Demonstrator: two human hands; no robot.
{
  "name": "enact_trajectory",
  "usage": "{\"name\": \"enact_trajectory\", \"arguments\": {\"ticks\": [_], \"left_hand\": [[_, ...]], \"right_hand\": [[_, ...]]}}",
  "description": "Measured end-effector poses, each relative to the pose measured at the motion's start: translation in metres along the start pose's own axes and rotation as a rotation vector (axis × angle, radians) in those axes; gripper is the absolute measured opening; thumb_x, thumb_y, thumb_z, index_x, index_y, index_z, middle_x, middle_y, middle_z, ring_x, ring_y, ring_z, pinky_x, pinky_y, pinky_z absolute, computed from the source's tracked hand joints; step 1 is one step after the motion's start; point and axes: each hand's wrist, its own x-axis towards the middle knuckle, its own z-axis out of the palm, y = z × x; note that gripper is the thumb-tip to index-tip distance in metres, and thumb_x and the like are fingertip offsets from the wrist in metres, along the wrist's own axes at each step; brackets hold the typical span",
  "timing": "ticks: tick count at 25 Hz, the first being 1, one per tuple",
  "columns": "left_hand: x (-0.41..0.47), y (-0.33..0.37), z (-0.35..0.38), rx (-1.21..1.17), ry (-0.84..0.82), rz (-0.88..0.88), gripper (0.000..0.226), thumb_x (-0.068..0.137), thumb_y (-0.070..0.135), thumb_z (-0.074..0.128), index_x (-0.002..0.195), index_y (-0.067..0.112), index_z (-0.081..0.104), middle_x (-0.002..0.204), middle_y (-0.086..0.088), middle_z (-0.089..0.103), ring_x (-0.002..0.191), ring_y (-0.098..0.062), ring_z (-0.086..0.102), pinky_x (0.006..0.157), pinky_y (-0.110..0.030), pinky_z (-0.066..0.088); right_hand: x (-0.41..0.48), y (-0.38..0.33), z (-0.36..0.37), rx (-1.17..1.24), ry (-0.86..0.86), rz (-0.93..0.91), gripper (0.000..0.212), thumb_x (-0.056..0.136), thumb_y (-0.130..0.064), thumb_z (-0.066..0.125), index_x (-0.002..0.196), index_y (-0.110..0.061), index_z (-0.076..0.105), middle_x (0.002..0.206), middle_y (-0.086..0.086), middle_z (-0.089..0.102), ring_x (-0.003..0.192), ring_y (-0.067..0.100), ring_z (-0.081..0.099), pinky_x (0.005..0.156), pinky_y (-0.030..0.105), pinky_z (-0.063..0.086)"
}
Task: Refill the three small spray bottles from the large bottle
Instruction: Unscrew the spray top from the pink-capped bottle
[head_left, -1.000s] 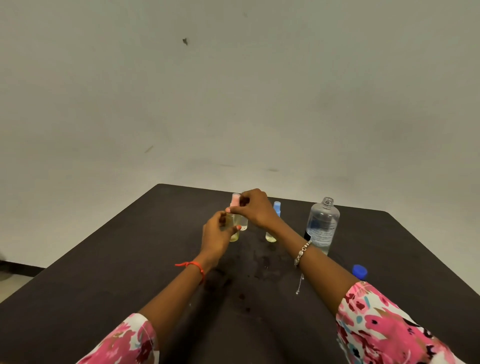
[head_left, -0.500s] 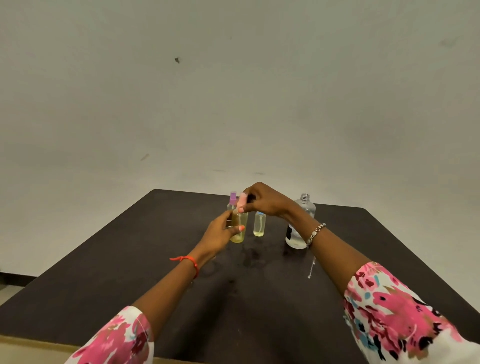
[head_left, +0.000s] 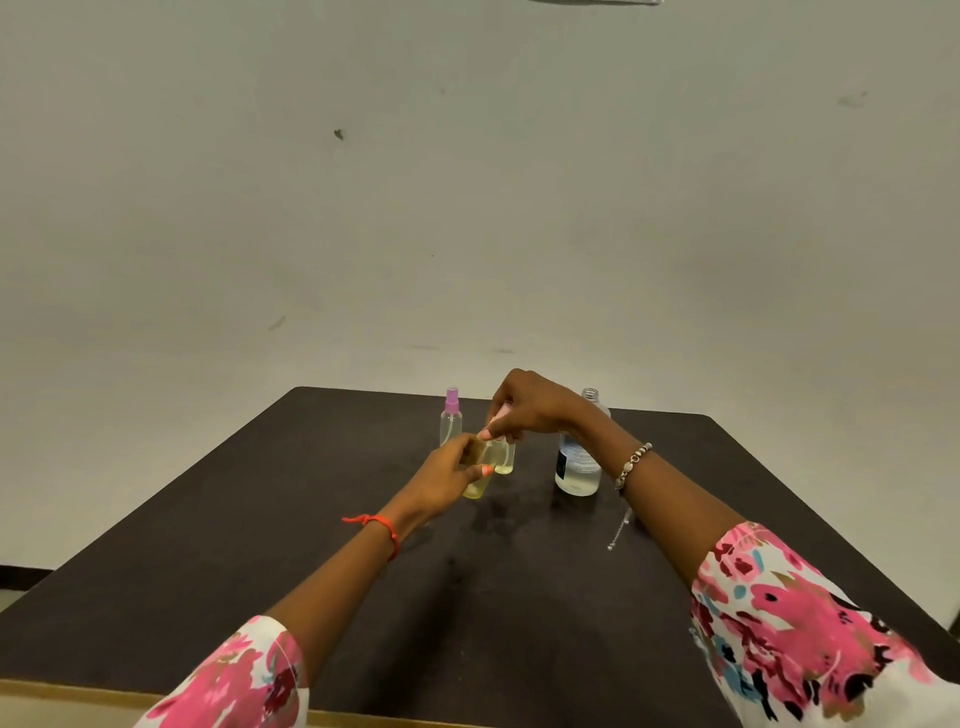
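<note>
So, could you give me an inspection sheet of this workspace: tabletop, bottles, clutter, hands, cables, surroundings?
Surface: dark table, faint damp-looking smears mid-table.
Job's things: large bottle uncapped, upright; purple-topped spray bottle upright; yellowish small bottle held; third small bottle just behind it.
Clutter: nothing seen.
Hands: left hand grips the yellowish small bottle; right hand pinches its pink top.
Cables: nothing seen.
Surroundings: plain pale wall, few small marks.

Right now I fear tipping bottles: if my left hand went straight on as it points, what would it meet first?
Most likely the second small bottle standing just behind the held bottle that the left hand grips; depth is unclear. The right hand pinches a pink cap above.
</note>
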Motion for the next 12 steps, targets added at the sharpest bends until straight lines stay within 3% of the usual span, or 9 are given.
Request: {"name": "enact_trajectory", "arguments": {"ticks": [4, 7, 9, 12], "left_hand": [[-0.002, -0.001, -0.001, 0.020, -0.012, -0.011, 0.038, 0.091, 0.010, 0.050, 0.128, 0.004, 0.042, 0.131, -0.014, 0.049, 0.109, -0.016, 0.047, 0.093, -0.028, 0.040], [-0.002, -0.003, -0.002, 0.044, -0.006, -0.010, 0.040, 0.091, 0.010, 0.050, 0.129, 0.004, 0.041, 0.132, -0.014, 0.048, 0.107, -0.013, 0.044, 0.093, -0.027, 0.039], [-0.003, -0.005, -0.003, 0.060, 0.000, -0.009, 0.041, 0.091, 0.011, 0.050, 0.130, 0.004, 0.040, 0.132, -0.013, 0.047, 0.107, -0.013, 0.044, 0.092, -0.026, 0.039], [-0.002, -0.007, -0.004, 0.085, 0.012, -0.003, 0.041, 0.090, 0.010, 0.052, 0.129, 0.005, 0.041, 0.129, -0.012, 0.049, 0.105, -0.013, 0.045, 0.090, -0.025, 0.039]], "right_hand": [[-0.005, 0.000, -0.005, -0.002, -0.056, -0.089, 0.026, 0.069, 0.000, 0.072, 0.095, -0.004, 0.070, 0.097, 0.017, 0.069, 0.083, 0.022, 0.059, 0.075, 0.032, 0.050], [-0.005, -0.001, -0.001, 0.068, -0.040, -0.030, 0.023, 0.076, -0.016, 0.072, 0.096, -0.005, 0.067, 0.086, 0.008, 0.065, 0.067, 0.012, 0.060, 0.063, 0.020, 0.049], [-0.002, 0.000, 0.004, 0.028, 0.011, 0.072, 0.026, 0.082, -0.028, 0.067, 0.085, -0.003, 0.066, 0.069, 0.005, 0.063, 0.048, 0.007, 0.058, 0.054, 0.018, 0.047], [0.001, 0.005, 0.007, 0.050, -0.004, 0.074, 0.027, 0.082, -0.023, 0.066, 0.080, 0.004, 0.068, 0.065, 0.013, 0.068, 0.037, 0.003, 0.056, 0.058, 0.021, 0.049]]}}
